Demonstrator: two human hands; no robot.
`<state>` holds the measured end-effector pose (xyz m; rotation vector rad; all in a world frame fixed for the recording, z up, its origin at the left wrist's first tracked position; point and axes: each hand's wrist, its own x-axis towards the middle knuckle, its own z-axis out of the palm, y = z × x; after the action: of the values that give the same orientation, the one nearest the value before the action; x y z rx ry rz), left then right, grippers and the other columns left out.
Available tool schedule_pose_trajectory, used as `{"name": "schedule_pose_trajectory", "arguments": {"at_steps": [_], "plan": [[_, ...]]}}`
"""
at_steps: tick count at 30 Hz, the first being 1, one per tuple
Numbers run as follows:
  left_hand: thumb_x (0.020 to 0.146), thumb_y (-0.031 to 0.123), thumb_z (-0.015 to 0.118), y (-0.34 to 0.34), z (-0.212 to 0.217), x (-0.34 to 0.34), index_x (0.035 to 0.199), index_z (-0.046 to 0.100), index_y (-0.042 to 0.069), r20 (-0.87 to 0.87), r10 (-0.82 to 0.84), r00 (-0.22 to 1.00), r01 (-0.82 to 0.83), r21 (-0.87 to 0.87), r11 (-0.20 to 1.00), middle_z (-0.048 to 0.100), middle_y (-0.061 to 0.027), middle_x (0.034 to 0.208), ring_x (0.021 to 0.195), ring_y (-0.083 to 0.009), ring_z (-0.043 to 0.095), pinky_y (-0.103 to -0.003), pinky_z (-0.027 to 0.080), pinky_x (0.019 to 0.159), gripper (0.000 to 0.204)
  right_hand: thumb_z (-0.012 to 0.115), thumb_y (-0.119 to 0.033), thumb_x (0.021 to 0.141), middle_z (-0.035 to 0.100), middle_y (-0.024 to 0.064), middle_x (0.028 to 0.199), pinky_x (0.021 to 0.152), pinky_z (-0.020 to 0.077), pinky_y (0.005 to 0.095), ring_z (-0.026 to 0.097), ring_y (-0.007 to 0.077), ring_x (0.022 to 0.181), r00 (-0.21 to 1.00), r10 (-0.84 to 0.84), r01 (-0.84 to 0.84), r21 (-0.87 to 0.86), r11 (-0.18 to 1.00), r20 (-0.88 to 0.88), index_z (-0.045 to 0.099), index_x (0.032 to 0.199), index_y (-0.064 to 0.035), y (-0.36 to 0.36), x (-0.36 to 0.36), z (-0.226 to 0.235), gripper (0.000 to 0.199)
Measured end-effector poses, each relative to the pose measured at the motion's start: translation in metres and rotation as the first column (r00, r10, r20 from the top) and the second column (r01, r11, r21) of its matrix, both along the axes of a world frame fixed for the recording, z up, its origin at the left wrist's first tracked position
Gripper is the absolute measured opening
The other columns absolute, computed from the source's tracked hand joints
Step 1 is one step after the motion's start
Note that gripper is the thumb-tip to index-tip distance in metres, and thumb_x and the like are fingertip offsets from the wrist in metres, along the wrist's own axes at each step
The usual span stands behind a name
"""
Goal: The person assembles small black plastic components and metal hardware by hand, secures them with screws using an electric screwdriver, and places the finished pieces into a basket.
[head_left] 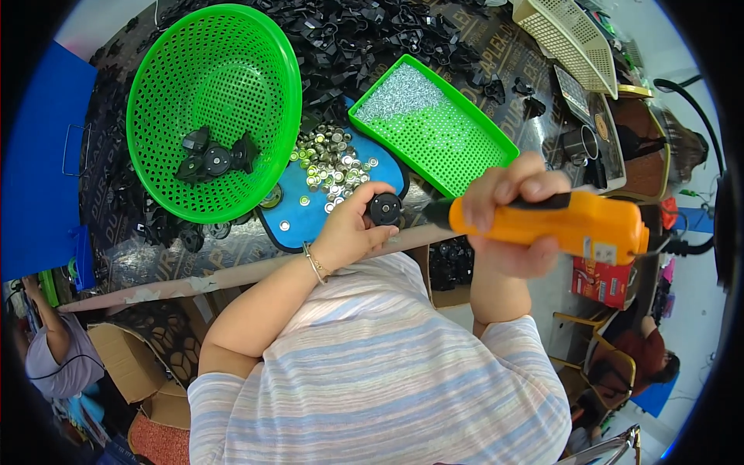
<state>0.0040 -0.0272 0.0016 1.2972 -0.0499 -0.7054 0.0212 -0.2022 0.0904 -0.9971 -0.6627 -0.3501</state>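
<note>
At the table's near edge my left hand (353,232) grips a round black plastic part (385,209) between thumb and fingers. My right hand (515,213) is wrapped round an orange electric screwdriver (589,225), whose dark tip points left toward the part, a short gap apart. Under and beyond my left hand lies a blue mat (298,213) with a heap of small round metal caps (333,167). A green tray (465,143) behind the screwdriver holds many small silvery screws (403,93) at its far end.
At the left, a tilted green basket (291,101) holds several black parts (217,159). Black plastic pieces (364,39) pile up at the back. A metal cup (580,145) and a cream basket (570,43) stand right. A cable (682,246) trails from the screwdriver. Other people sit further off.
</note>
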Motion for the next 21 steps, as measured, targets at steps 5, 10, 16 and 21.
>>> {"name": "schedule_pose_trajectory", "arguments": {"at_steps": [5, 10, 16, 21], "plan": [[0.073, -0.006, 0.064, -0.001, 0.000, 0.001, 0.115, 0.043, 0.010, 0.014, -0.001, 1.000, 0.001, 0.019, 1.000, 0.055, -0.0002, 0.077, 0.052, -0.0046, 0.051, -0.019, 0.039, 0.042, 0.049, 0.065, -0.039, 0.079, 0.045, 0.0089, 0.086, 0.056, 0.0436, 0.0237, 0.054, 0.0156, 0.062, 0.994, 0.053, -0.062, -0.096, 0.993, -0.096, 0.049, 0.098, -0.0021, 0.012, -0.012, -0.001, 0.045], [0.073, -0.005, 0.065, 0.000, 0.002, -0.001, 0.114, 0.044, 0.010, 0.050, 0.000, 0.999, -0.003, 0.053, 0.999, 0.055, -0.0007, 0.076, 0.052, -0.0047, 0.052, -0.020, 0.040, 0.043, 0.049, 0.065, -0.037, 0.080, 0.045, 0.0085, 0.086, 0.054, 0.0445, 0.0254, 0.054, 0.0157, 0.060, 0.995, 0.055, -0.068, -0.173, 0.983, -0.080, 0.048, 0.097, -0.0022, 0.013, -0.009, -0.010, 0.043], [0.072, -0.006, 0.063, -0.001, 0.004, 0.002, 0.115, 0.046, 0.009, 0.052, -0.020, 0.998, 0.014, 0.116, 0.993, 0.055, -0.0013, 0.074, 0.051, -0.0054, 0.053, -0.020, 0.041, 0.043, 0.048, 0.065, -0.034, 0.080, 0.046, 0.0075, 0.083, 0.052, 0.0455, 0.0274, 0.054, 0.0159, 0.058, 0.991, 0.127, -0.133, -0.302, 0.944, -0.038, 0.048, 0.094, -0.0034, 0.013, -0.006, -0.012, 0.039], [0.072, -0.006, 0.062, -0.001, 0.005, 0.002, 0.114, 0.046, 0.009, 0.065, -0.012, 0.998, 0.004, 0.124, 0.992, 0.055, -0.0017, 0.074, 0.051, -0.0056, 0.053, -0.020, 0.041, 0.043, 0.047, 0.066, -0.037, 0.079, 0.046, 0.0068, 0.082, 0.051, 0.0449, 0.0273, 0.054, 0.0150, 0.057, 0.990, 0.139, -0.140, -0.305, 0.942, -0.026, 0.048, 0.094, -0.0035, 0.013, -0.001, -0.011, 0.041]]}}
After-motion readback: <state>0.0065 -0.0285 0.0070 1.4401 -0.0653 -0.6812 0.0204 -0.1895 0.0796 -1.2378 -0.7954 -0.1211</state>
